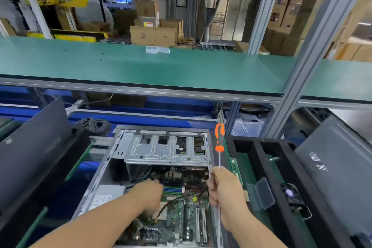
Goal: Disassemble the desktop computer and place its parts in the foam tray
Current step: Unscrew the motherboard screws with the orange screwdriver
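One screwdriver gripped by right hand — left hand inside one computer case, fingers' state unclear.

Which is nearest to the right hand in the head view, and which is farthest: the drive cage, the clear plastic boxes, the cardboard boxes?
From the right hand:
1. Drive cage, up-left, inside the case.
2. Clear plastic boxes, on the green shelf.
3. Cardboard boxes, behind the shelf.

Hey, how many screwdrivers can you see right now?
1. The orange-handled screwdriver is gripped by its shaft in the right hand, handle up, over the open computer case. Others may be hidden in the case or foam tray.
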